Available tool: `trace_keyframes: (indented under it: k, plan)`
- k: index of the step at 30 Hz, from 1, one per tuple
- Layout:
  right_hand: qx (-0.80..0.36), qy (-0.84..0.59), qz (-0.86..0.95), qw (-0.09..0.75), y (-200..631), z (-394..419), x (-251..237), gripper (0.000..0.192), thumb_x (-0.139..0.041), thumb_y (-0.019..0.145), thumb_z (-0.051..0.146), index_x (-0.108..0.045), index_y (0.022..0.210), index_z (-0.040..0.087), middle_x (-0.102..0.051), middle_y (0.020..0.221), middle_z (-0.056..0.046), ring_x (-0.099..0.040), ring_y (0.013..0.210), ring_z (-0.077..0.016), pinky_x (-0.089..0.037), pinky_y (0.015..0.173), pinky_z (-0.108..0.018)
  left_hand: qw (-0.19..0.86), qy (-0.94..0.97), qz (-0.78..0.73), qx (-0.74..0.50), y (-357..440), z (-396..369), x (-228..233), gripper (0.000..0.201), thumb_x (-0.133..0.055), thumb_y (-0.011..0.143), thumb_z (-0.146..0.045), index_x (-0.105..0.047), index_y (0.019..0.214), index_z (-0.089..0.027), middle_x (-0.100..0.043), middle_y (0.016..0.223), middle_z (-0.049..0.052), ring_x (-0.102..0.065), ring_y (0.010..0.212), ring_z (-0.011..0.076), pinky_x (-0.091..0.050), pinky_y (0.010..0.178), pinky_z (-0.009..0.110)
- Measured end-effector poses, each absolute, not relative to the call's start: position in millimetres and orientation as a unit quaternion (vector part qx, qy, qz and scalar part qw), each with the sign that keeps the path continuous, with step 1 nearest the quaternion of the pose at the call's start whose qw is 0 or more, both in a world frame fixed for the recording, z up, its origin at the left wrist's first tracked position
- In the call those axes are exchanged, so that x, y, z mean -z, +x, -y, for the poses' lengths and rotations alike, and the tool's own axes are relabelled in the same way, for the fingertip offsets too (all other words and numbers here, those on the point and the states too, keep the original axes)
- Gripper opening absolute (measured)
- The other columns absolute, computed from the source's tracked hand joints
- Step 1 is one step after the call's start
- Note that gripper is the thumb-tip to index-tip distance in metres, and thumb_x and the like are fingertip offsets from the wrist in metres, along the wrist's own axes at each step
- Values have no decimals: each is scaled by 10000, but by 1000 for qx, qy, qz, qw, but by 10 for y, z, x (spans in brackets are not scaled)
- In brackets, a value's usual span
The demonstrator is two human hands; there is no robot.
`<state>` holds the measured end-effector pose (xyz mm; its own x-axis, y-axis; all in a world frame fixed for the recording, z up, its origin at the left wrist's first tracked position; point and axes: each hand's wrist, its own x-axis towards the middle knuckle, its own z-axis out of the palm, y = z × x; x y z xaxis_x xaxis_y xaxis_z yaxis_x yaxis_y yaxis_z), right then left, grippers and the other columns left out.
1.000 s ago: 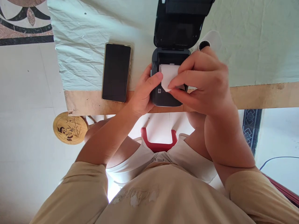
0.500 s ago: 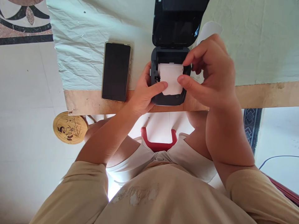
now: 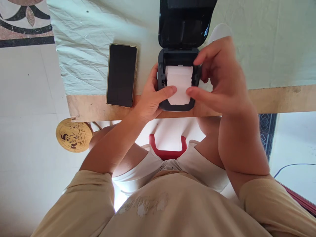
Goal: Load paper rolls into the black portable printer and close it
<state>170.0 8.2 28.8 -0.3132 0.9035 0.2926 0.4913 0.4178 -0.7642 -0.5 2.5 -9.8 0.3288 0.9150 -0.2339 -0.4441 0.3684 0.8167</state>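
Observation:
A small black printer [image 3: 176, 54] stands at the table's near edge with its lid [image 3: 184, 23] swung up and back. A white paper roll [image 3: 179, 82] lies in its bay, with a strip pulled forward over the front. My left hand [image 3: 150, 98] grips the printer's left side, thumb pressing the strip's left edge. My right hand [image 3: 219, 79] is at the printer's right side; its thumb touches the strip's right edge and its forefinger rests on the bay's right rim.
A dark phone [image 3: 121, 75] lies face up to the left of the printer on a pale cloth [image 3: 84, 56]. A second white roll [image 3: 218, 31] shows behind my right hand. The bare wooden table edge [image 3: 276, 97] runs below. A round bamboo stool [image 3: 71, 135] stands on the floor.
My right hand let go of the strip's end and drew back to the printer's right side. The strip now lies flat over the printer's front, held by both thumbs.

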Motion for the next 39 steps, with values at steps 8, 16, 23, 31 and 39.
trace_keyframes:
  k: [8,16,23,31,39]
  plan:
    - [-193,-491,627,573,1612,-56,-323,394,-551,781,251,-449,1135,390,-408,1266,54,-438,1180,-205,-381,464,-216,763,365,-355,-399,-60,-23,55,695,-749,524,-197,-458,1153,-253,-605,1035,31,-567,1055,249,-499,861,366]
    - [-185,-505,633,557,1547,-68,-308,171,-507,796,325,-561,953,286,-506,945,2,-555,897,-160,-392,477,-232,763,382,-352,-386,-82,-27,46,729,-741,534,-178,-433,1182,-305,-581,1148,16,-507,1144,240,-496,877,323]
    - [-234,-478,711,460,1642,-80,-251,228,-565,614,389,-526,801,265,-512,1080,-30,-467,1056,-268,-339,412,-281,757,354,-355,-419,-57,-6,81,688,-712,571,-169,-417,1185,-270,-615,1055,11,-574,1050,218,-516,823,322]
    - [-254,-458,762,381,1699,-67,-231,253,-613,544,238,-517,777,237,-460,1192,-32,-463,646,-129,-344,427,-280,740,378,-357,-428,-56,-3,76,705,-708,587,-188,-399,1217,-257,-621,998,17,-564,1059,214,-521,796,296]
    - [-309,-436,746,398,1693,-65,-185,235,-580,622,370,-537,827,264,-452,1186,-22,-443,627,-138,-374,494,-323,736,383,-365,-424,-58,-14,109,777,-743,551,-253,-380,1236,-288,-607,1068,26,-549,1084,228,-517,815,310]
